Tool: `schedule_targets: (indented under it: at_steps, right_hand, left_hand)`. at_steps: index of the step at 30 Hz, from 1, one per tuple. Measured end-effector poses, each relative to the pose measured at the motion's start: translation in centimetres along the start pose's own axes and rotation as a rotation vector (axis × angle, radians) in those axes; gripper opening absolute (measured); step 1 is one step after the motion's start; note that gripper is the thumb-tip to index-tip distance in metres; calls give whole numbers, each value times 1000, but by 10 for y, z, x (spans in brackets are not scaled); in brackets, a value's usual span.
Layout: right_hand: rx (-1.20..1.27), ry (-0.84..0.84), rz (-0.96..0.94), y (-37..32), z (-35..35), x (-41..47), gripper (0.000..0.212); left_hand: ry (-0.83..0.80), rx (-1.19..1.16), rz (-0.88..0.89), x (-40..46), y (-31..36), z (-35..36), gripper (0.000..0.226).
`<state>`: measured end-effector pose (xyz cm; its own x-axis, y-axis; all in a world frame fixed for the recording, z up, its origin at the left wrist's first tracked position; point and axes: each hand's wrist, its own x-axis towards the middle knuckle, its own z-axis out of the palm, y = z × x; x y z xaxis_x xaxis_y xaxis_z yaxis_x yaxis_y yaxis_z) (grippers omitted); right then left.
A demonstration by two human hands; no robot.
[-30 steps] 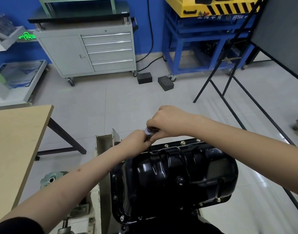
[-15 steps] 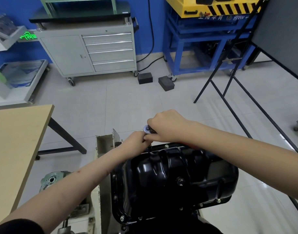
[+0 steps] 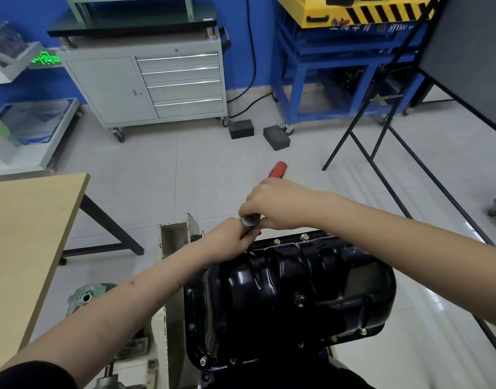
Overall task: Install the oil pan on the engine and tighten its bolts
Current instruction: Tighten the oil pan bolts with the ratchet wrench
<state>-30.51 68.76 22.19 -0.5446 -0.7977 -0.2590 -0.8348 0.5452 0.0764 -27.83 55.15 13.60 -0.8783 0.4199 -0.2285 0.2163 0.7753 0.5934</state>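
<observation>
A glossy black oil pan (image 3: 291, 293) lies on the engine, with several bolts along its flange, two of them at the far edge (image 3: 304, 237). At the pan's far left corner stands a ratchet wrench with a silver head (image 3: 251, 219) and a red handle (image 3: 279, 169) that sticks out away from me. My right hand (image 3: 277, 204) grips the ratchet just behind its head. My left hand (image 3: 231, 242) holds the socket extension right under the head. The bolt beneath the socket is hidden by my hands.
A wooden table (image 3: 25, 234) is at the left. A white engine stand (image 3: 171, 242) rises beside the pan. On the floor beyond are two black blocks (image 3: 241, 129), a grey drawer cabinet (image 3: 157, 85), a blue frame (image 3: 325, 80) and a black-legged board stand (image 3: 395, 153).
My right hand has swung the ratchet, so the red handle now points away from me and shows above my knuckles. The left hand stays on the extension.
</observation>
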Motion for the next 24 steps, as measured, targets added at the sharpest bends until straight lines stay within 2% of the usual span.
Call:
schedule_targets:
  at_steps: [13, 19, 24]
  right_hand:
    - [26, -6, 1, -1, 1, 0, 17]
    - [-164, 105, -74, -1, 5, -2, 21]
    - [-122, 51, -7, 1, 4, -3, 19]
  left_hand:
    - [-42, 54, 23, -1, 0, 0, 38]
    - [-59, 64, 40, 0, 3, -1, 32]
    - [-3, 53, 20, -1, 2, 0, 34]
